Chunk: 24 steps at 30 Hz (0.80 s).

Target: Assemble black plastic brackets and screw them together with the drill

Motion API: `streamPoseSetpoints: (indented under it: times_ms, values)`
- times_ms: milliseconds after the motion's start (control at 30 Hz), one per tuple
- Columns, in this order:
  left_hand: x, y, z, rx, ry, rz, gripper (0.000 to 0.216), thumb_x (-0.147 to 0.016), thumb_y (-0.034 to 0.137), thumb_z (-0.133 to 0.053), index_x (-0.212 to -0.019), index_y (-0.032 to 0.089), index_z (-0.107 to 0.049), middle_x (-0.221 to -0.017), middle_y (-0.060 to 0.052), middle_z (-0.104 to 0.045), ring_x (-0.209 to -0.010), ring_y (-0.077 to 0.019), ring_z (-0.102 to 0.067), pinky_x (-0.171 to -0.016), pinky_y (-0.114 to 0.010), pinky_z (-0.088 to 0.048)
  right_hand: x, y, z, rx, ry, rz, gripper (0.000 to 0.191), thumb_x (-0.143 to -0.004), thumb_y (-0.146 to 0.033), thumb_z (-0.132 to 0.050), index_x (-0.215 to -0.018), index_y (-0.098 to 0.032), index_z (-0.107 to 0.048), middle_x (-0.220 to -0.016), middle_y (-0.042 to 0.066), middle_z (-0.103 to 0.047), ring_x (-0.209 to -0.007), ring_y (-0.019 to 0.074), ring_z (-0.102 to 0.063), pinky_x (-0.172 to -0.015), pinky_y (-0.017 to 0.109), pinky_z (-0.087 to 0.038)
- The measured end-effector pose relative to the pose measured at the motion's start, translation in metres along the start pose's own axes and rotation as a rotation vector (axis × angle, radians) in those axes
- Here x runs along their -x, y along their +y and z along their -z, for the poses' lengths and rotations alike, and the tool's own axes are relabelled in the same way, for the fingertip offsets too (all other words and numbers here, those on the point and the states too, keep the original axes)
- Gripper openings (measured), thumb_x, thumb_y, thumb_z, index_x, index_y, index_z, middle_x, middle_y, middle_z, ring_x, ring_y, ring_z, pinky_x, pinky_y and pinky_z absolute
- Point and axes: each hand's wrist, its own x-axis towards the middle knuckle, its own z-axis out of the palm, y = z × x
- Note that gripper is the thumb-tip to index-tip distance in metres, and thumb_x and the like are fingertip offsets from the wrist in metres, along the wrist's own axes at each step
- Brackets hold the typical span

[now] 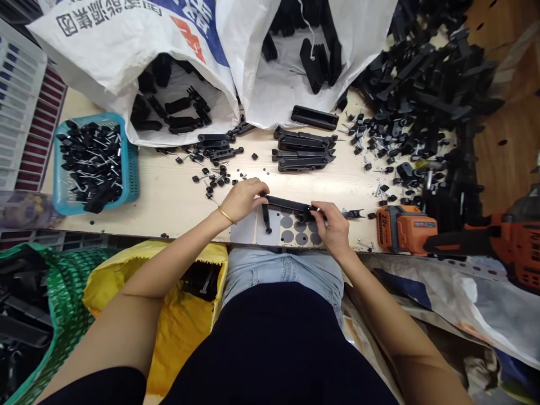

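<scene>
Between my two hands, near the front edge of the table, is a long black plastic bar (289, 203). My left hand (245, 198) pinches its left end, where a short black arm (266, 218) with a round tip hangs toward me. My right hand (333, 226) grips the bar's right end with thumb and fingers. A forked black piece (352, 214) sticks out to the right of that hand; whether it joins the bar is hidden. Under the bar lie grey round stickers (287, 236) and a pale grey sheet (243, 232).
Folded black assemblies (304, 152) are stacked beyond my hands. Black knobs with metal screws fill a blue basket (134, 169) at left. White sacks (105, 84) of black parts stand behind. At right are a heap of black parts (422, 84) and an orange power tool (407, 229).
</scene>
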Motion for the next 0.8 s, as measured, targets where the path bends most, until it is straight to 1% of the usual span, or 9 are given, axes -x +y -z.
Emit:
streamPoseSetpoints:
  times_ms: [100,200,267,367,467,533,667,733,800]
  values:
    - [-0.002,-0.012,-0.006,0.046,-0.002,-0.008,0.007,-0.081,0.019,-0.069,-0.087,0.017,-0.068,-0.087,-0.006,-0.067,-0.086,-0.0203,-0.062,-0.074,-0.03,-0.05,0.009,0.003,-0.001,0.048,0.024,0.083,0.029,-0.092,-0.015,-0.049,-0.12,-0.019,-0.055,-0.107,0.011,-0.069,-0.099,0.0208,-0.065,-0.086,0.035,-0.052]
    - [-0.005,-0.019,-0.011,0.177,0.012,0.053,0.01,-0.076,0.021,-0.074,-0.084,0.016,-0.069,-0.085,-0.006,-0.068,-0.079,-0.0177,-0.063,-0.074,-0.029,-0.05,0.02,0.009,-0.002,0.139,-0.045,0.114,0.044,-0.091,-0.021,-0.052,-0.134,-0.019,-0.044,-0.122,0.015,-0.063,-0.11,0.025,-0.059,-0.092,0.041,-0.047]
    - [-0.006,-0.022,-0.014,0.267,0.017,0.094,0.015,-0.075,0.022,-0.075,-0.087,0.016,-0.069,-0.084,-0.004,-0.068,-0.074,-0.0155,-0.063,-0.072,-0.028,-0.05,0.027,0.015,-0.004,0.178,-0.123,0.113,0.053,-0.09,-0.025,-0.053,-0.14,-0.018,-0.037,-0.123,0.015,-0.062,-0.11,0.0257,-0.057,-0.095,0.044,-0.044]
    - [-0.006,-0.025,-0.014,0.305,-0.001,0.117,0.02,-0.075,0.025,-0.074,-0.092,0.017,-0.067,-0.086,-0.004,-0.069,-0.074,-0.0155,-0.064,-0.072,-0.028,-0.051,0.034,0.025,-0.009,0.211,-0.256,0.061,0.055,-0.091,-0.023,-0.049,-0.144,-0.018,-0.033,-0.113,0.013,-0.065,-0.103,0.025,-0.058,-0.096,0.046,-0.039]
    - [-0.01,-0.027,-0.008,0.21,-0.069,0.104,0.015,-0.076,0.028,-0.071,-0.086,0.017,-0.067,-0.082,-0.003,-0.067,-0.072,-0.0163,-0.064,-0.07,-0.029,-0.05,0.035,0.033,-0.013,0.219,-0.315,0.008,0.052,-0.092,-0.019,-0.046,-0.143,-0.018,-0.036,-0.104,0.012,-0.065,-0.098,0.0254,-0.056,-0.093,0.047,-0.037]
    - [-0.017,-0.024,-0.003,0.07,-0.164,0.072,0.014,-0.076,0.028,-0.071,-0.083,0.017,-0.066,-0.08,-0.003,-0.066,-0.073,-0.0175,-0.063,-0.067,-0.027,-0.047,0.032,0.036,-0.014,0.205,-0.344,0.025,0.05,-0.093,-0.018,-0.044,-0.142,-0.018,-0.039,-0.098,0.011,-0.065,-0.096,0.0248,-0.055,-0.091,0.045,-0.037]
    - [-0.039,-0.006,-0.005,-0.159,-0.42,-0.054,0.033,-0.069,0.041,-0.078,-0.089,0.019,-0.064,-0.086,-0.005,-0.065,-0.079,-0.0227,-0.063,-0.062,-0.027,-0.041,0.021,0.041,-0.011,0.168,-0.427,0.028,0.046,-0.094,-0.019,-0.043,-0.14,-0.019,-0.042,-0.093,0.009,-0.064,-0.092,0.0235,-0.054,-0.09,0.043,-0.038]
    - [-0.047,0.008,-0.013,-0.22,-0.448,-0.114,0.034,-0.075,0.043,-0.073,-0.095,0.018,-0.062,-0.093,-0.007,-0.064,-0.083,-0.0245,-0.062,-0.063,-0.029,-0.041,0.016,0.042,-0.006,0.138,-0.433,0.025,0.046,-0.094,-0.02,-0.045,-0.14,-0.02,-0.041,-0.093,0.008,-0.063,-0.092,0.0232,-0.055,-0.09,0.043,-0.039]
    - [-0.048,0.02,-0.021,-0.24,-0.412,-0.143,0.025,-0.086,0.038,-0.063,-0.099,0.017,-0.06,-0.096,-0.009,-0.063,-0.087,-0.0237,-0.062,-0.064,-0.028,-0.041,0.016,0.041,0.003,0.111,-0.362,0.016,0.049,-0.092,-0.022,-0.049,-0.14,-0.021,-0.04,-0.102,0.01,-0.061,-0.098,0.0241,-0.054,-0.092,0.044,-0.04]
